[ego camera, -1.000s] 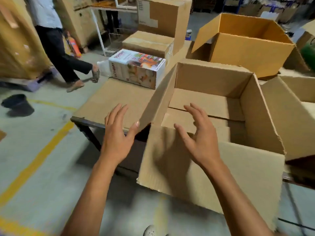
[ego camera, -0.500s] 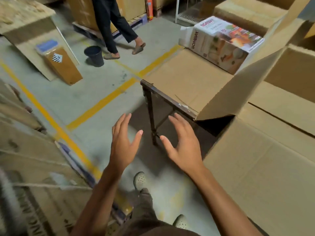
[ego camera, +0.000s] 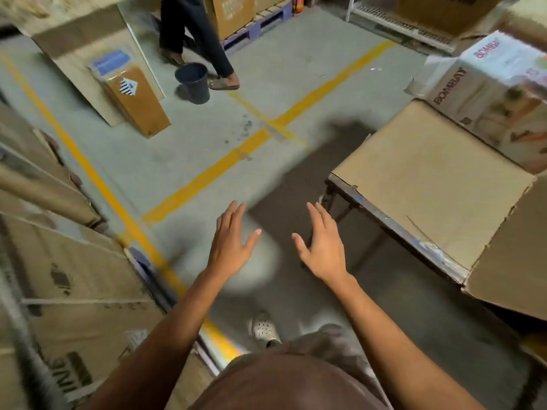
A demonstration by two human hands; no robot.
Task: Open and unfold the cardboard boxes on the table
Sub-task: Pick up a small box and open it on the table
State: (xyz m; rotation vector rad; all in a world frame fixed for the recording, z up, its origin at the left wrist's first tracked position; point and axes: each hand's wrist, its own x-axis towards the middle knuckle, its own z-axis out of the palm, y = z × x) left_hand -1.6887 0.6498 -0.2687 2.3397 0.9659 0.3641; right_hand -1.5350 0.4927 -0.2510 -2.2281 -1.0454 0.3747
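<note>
**Left hand** (ego camera: 229, 247): fingers straight and spread, palm turned inward, holding nothing, raised over the floor.

**Right hand** (ego camera: 324, 253): just beside the left at three o'clock, spread just as wide, also holding nothing.

**White perforated shoe** (ego camera: 265, 329): six o'clock below the hands, on the grey concrete floor (ego camera: 296, 84).

**Dark metal-framed table** (ego camera: 393, 229): three o'clock from the right hand. Its near corner is close to the fingers but apart from them.

**Flat brown cardboard sheet** (ego camera: 429, 184): lies across the table top.

**Open brown cardboard box** (ego camera: 509, 255): four o'clock, at the far right edge. One panel overlaps the table's near edge, and the rest runs out of view.

**White printed carton lettered "BOMBAY"** (ego camera: 488, 84): two o'clock, on the far end of the sheet, blurred.

**Yellow painted floor lines** (ego camera: 207, 176): ten to one o'clock, crossing each other.

**Black plastic bucket** (ego camera: 192, 82): eleven o'clock, well apart from the hands, upright on the floor.

**Second person's legs in dark trousers** (ego camera: 192, 31): twelve o'clock, just beside the bucket.

**Leaning brown cardboard piece with a blue label** (ego camera: 133, 99): ten o'clock.

**Stacked brown cartons** (ego camera: 74, 291): eight to nine o'clock, blurred.
</note>
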